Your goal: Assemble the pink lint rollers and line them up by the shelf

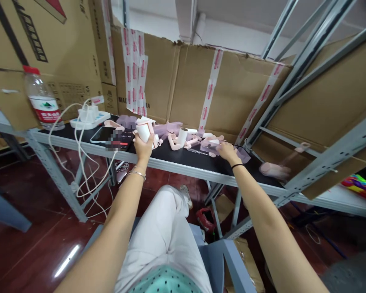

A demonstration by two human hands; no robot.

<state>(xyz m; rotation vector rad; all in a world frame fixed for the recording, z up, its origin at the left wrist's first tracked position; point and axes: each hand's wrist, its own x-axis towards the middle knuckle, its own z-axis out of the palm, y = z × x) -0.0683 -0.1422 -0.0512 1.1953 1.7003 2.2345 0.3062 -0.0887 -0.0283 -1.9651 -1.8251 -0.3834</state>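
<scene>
My left hand (143, 148) is closed around a white cylindrical part with pink edging (144, 132), held upright above the front edge of the black shelf (198, 162). Further right, my right hand (227, 152) reaches into loose plastic parts, its fingers bent beside a translucent lilac piece (210, 145); what lies between the fingertips is hidden. Between my hands stand a white tube (182, 137) and an angular pink part (173, 142). A thin metal tool (200, 152) lies in front of them. At the shelf's right end, a pale pink cylinder (273, 170) looks smeared by motion.
A phone (103, 135) and a power strip (93, 119) with dangling white cables sit on the left, near a water bottle (44, 101). Cardboard (189, 85) walls the back. A metal upright (329, 158) borders the right side.
</scene>
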